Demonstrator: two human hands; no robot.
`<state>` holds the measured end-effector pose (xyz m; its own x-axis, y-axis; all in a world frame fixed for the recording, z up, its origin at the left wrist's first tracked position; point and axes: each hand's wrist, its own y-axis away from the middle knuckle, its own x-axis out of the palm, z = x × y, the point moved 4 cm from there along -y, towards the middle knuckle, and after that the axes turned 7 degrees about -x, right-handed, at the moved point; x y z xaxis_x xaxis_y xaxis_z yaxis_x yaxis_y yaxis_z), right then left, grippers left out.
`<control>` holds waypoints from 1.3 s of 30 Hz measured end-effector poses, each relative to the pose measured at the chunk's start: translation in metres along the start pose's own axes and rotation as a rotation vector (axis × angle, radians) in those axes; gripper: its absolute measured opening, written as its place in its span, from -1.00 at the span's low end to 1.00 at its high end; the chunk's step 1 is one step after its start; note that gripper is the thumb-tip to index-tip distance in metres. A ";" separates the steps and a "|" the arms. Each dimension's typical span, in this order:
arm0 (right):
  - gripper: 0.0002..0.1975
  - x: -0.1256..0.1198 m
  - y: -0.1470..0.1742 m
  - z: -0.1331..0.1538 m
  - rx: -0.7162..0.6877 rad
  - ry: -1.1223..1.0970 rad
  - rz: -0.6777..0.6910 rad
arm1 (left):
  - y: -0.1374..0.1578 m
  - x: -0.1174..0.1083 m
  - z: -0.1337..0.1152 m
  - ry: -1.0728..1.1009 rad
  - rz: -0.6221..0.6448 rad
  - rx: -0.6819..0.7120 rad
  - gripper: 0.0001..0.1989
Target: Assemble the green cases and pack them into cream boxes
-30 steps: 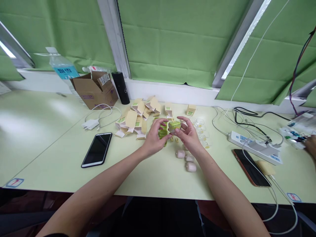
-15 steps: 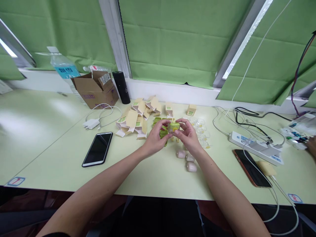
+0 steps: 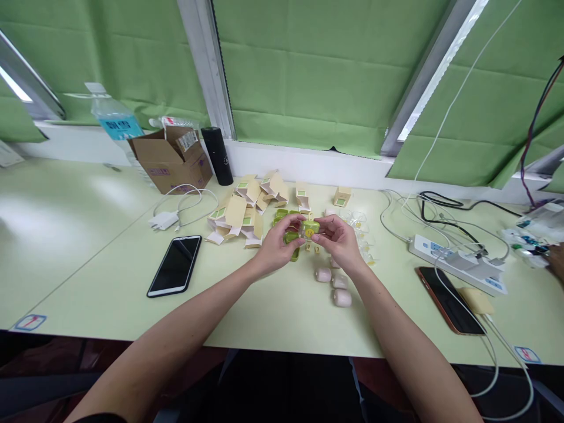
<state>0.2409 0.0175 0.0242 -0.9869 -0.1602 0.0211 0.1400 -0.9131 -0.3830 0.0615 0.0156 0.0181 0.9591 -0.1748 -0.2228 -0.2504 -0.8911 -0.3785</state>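
Note:
Between my two hands is a small case (image 3: 309,228) with a green lid, a see-through body and a round yellow mark on its front. The fingers of my left hand (image 3: 281,239) close on its left side. My right hand (image 3: 340,239) grips the opposite side, thumb near the yellow mark. More green lids (image 3: 291,237) lie behind and beside my left hand. Clear case shells (image 3: 359,223) are grouped past my right hand. Several pale pink rounded pieces (image 3: 339,281) lie closer to me, and tiny yellow rings (image 3: 316,249) sit just below the case.
Opened cream cartons (image 3: 235,211) are piled at the back left, with one upright carton (image 3: 342,196) farther right. A phone (image 3: 175,266) lies left. Rightward are a power strip (image 3: 456,264), cables and another phone (image 3: 447,299). A cardboard box (image 3: 171,161) and black tumbler (image 3: 217,155) stand behind.
The case has turned slightly in my hands, so its yellow mark now faces me more fully. Both hands keep hold of it in nearly the same spot.

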 end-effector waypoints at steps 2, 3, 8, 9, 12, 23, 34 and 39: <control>-0.46 -0.001 0.000 0.001 -0.004 0.039 0.006 | 0.000 -0.001 0.000 0.001 0.002 0.004 -0.61; -0.47 -0.001 0.000 0.002 -0.011 0.066 0.010 | 0.000 -0.001 0.000 -0.004 0.004 0.006 -0.60; -0.52 -0.003 0.000 0.006 -0.003 0.151 0.030 | 0.001 -0.006 -0.005 -0.054 0.040 0.049 -0.59; -0.53 -0.003 0.000 0.007 0.007 0.155 0.045 | 0.001 -0.007 -0.005 -0.043 0.039 0.063 -0.61; -0.59 -0.003 0.002 0.012 0.014 0.190 0.136 | -0.002 -0.016 -0.004 0.045 -0.063 0.071 -0.67; -0.56 0.024 0.027 0.028 0.042 0.674 0.596 | -0.006 -0.025 0.005 0.126 -0.289 -0.033 -0.77; -0.60 0.039 0.037 0.028 0.035 0.844 0.715 | -0.006 -0.024 0.004 0.096 -0.311 -0.045 -0.82; -0.46 0.036 0.038 0.031 0.073 0.876 0.750 | -0.007 -0.024 0.006 0.063 -0.327 -0.089 -0.85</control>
<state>0.2135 -0.0351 0.0392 -0.3667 -0.3826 -0.8480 0.6907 -0.7226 0.0273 0.0391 0.0287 0.0213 0.9937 0.1026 -0.0456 0.0811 -0.9369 -0.3401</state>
